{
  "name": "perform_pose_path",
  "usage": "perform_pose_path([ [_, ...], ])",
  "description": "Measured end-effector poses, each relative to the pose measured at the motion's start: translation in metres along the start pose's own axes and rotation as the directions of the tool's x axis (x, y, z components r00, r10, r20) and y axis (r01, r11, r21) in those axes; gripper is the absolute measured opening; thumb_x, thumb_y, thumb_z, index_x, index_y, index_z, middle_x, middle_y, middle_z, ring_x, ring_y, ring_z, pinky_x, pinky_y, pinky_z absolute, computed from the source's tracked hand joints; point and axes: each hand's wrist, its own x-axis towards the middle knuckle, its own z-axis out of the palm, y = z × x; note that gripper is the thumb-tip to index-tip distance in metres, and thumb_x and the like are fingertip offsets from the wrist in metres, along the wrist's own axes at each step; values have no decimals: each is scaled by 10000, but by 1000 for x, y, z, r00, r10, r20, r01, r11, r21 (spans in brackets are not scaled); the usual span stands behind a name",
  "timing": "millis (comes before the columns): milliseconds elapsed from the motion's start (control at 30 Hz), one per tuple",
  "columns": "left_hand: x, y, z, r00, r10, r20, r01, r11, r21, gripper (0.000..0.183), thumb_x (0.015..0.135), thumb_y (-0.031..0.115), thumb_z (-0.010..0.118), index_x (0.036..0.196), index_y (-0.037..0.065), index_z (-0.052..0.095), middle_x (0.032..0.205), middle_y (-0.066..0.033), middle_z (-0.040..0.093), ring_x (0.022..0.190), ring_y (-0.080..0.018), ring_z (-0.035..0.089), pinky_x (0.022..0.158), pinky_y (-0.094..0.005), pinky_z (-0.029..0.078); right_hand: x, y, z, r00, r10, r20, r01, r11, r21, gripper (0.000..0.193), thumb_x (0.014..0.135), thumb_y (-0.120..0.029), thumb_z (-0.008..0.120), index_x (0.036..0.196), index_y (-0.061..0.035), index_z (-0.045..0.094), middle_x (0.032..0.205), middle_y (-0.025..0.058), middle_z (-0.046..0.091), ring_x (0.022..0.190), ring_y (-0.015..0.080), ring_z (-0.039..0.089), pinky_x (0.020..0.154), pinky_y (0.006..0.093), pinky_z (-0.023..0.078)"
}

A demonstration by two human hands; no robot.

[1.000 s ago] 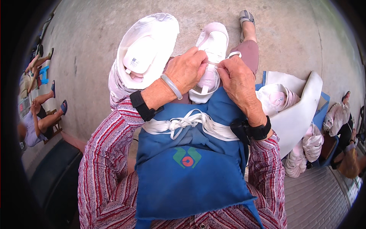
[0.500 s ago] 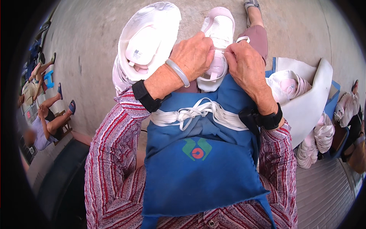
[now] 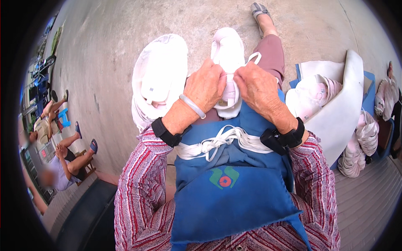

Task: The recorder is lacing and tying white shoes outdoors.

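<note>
A white and pale pink sneaker (image 3: 227, 46) rests on my lap, its toe pointing away from me. My left hand (image 3: 205, 85) is closed, its fingertips pressed to the left side of the shoe's lacing; what it pinches is hidden. On the other side, my right hand (image 3: 258, 90) is closed on a white shoelace (image 3: 254, 57), which loops out above the knuckles. A bundle of white laces (image 3: 222, 142) is knotted across my blue apron (image 3: 230, 205). Left of my left hand stands a stack of nested white shoe pieces (image 3: 161, 71), partly overexposed.
At right, a white sheet-lined blue container (image 3: 349, 100) holds more pale shoes (image 3: 314, 96). Bunched shoes (image 3: 360, 146) hang beyond it. Two people sit at far left near a blue stool (image 3: 63, 117). My outstretched leg (image 3: 272, 54) lies ahead on the concrete floor (image 3: 113, 54).
The whole view has shifted, so the shoe and stack appear lower and further left. Both hands remain closed at the shoe's lacing, and the lace loop by my right hand stands out longer.
</note>
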Motion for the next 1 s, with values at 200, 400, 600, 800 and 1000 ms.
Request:
perform_pose_path([
  [200, -4, 0, 1, 996, 39, -76, -44, 996, -71, 92, 773, 49, 623, 845, 22, 573, 815, -136, 522, 716, -307, 560, 610, -371, 449, 1, -1, -2, 987, 18, 157, -20, 1000, 10, 102, 811, -143, 564, 837, -50, 594, 766, 130, 574, 720, 317, 594, 627, 407, 463],
  [400, -4, 0, 0, 996, 51, -68, -57, 995, -77, 115, 769, 42, 624, 878, 20, 593, 826, -130, 537, 729, -308, 575, 620, -367, 459, -7, -4, 6, 994, -56, -90, 67, 991, 119, 103, 725, -26, 565, 820, -46, 531, 733, 110, 559, 650, 304, 570, 568, 407, 417],
  [600, -3, 3, -1, 997, 51, -53, -54, 997, -58, 104, 770, 39, 618, 870, 24, 595, 837, -125, 545, 737, -311, 582, 620, -366, 466, -5, -8, 5, 981, -143, -132, 154, 986, 72, 139, 693, -10, 563, 817, -67, 535, 702, 77, 541, 655, 259, 548, 588, 350, 373],
  [800, -2, 6, -3, 999, 35, -30, -36, 999, -34, 95, 777, 66, 619, 857, 36, 579, 842, -122, 542, 738, -322, 582, 611, -376, 467, 1, -13, 1, 973, -204, -109, 193, 976, -101, 124, 691, -44, 565, 810, -72, 546, 715, 44, 548, 724, 214, 535, 661, 368, 359],
  [1000, 0, 12, -6, 996, 6, 91, -18, 991, 132, 102, 815, 110, 577, 877, 43, 532, 846, -126, 526, 743, -340, 574, 608, -399, 463, -4, -7, -3, 954, -225, -201, 211, 974, -88, 187, 716, -42, 598, 901, -58, 575, 858, 73, 572, 880, 243, 546, 758, 351, 380],
])
